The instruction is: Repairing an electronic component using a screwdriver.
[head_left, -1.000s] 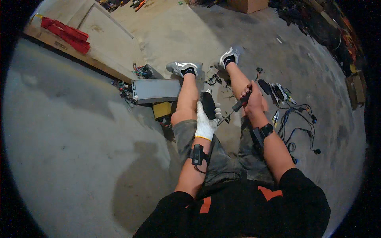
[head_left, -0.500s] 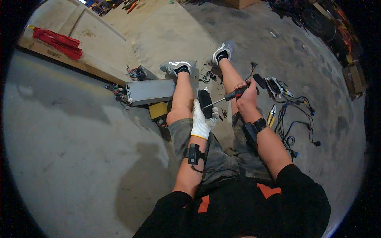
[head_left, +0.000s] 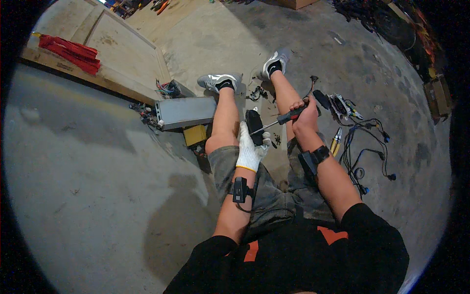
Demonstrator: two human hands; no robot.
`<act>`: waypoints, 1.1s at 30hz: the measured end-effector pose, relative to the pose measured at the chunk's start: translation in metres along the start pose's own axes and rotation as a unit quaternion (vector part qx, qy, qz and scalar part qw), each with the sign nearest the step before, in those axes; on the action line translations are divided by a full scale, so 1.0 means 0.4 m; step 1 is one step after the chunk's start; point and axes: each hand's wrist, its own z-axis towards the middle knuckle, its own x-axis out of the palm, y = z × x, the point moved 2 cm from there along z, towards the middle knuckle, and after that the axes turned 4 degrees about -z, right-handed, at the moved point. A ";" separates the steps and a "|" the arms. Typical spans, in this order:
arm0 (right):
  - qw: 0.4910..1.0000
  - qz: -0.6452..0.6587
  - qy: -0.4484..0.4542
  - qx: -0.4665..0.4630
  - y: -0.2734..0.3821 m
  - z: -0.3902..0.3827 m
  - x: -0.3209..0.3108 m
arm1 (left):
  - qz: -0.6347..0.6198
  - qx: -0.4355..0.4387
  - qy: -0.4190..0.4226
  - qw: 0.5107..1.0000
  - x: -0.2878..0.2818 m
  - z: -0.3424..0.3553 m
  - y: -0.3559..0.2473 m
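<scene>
A white knit glove covers my left hand (head_left: pixel 250 149), and its fingers are closed round a black oblong part (head_left: pixel 254 126) held between my legs. My bare right hand (head_left: pixel 307 117) is wrapped round the handle of a screwdriver (head_left: pixel 284 119), black with some red. The metal shank slants down to the left, and its tip meets the black part near the gloved thumb. Whether the tip sits in a screw or a seam is too small to tell.
Right of my leg lie yellow-handled pliers (head_left: pixel 336 141), a wiring harness (head_left: pixel 360 142) and an opened connector (head_left: pixel 339 106). Small black scraps (head_left: pixel 256 93) lie between my feet. At left are a grey metal box (head_left: pixel 186 113), a yellow block (head_left: pixel 195 135) and a red cloth (head_left: pixel 69 53) on a board.
</scene>
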 end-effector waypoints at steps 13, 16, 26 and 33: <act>0.996 -0.073 -0.011 -0.039 0.011 -0.013 0.021 | 0.018 0.010 -0.011 1.000 0.003 0.001 -0.002; 0.993 -0.103 -0.003 -0.065 0.011 -0.017 0.023 | 0.061 0.056 -0.050 0.995 -0.003 0.003 0.001; 0.983 -0.137 0.068 -0.098 -0.006 -0.020 0.010 | 0.141 0.103 -0.142 0.974 -0.016 0.007 -0.018; 0.928 -0.267 0.215 -0.150 -0.020 -0.086 0.050 | 0.177 0.129 -0.172 0.961 -0.066 0.031 -0.019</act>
